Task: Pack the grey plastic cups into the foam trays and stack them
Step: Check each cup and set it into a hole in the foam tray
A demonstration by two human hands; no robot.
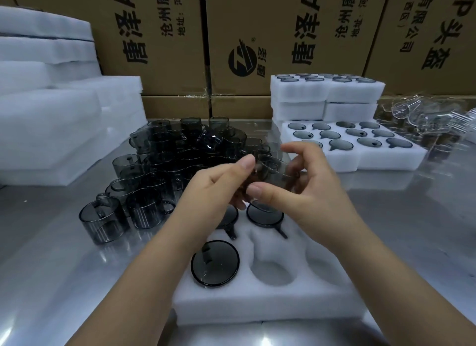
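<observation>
My left hand (213, 186) and my right hand (309, 188) together grip one grey translucent plastic cup (270, 170), held in the air above the near foam tray (257, 304). That white tray holds three cups in its pockets, among them one at the front left (215, 263) and one further back (265, 215). At least one pocket (273, 271) is bare. A heap of loose grey cups (180, 160) lies on the metal table to the left of my hands.
A filled foam tray (355, 160) lies at the right, with stacked filled trays (327, 98) behind it. Foam sheets (51, 129) are piled at the left. Clear plastic wrapping (432, 124) sits far right. Cardboard boxes (231, 36) wall the back.
</observation>
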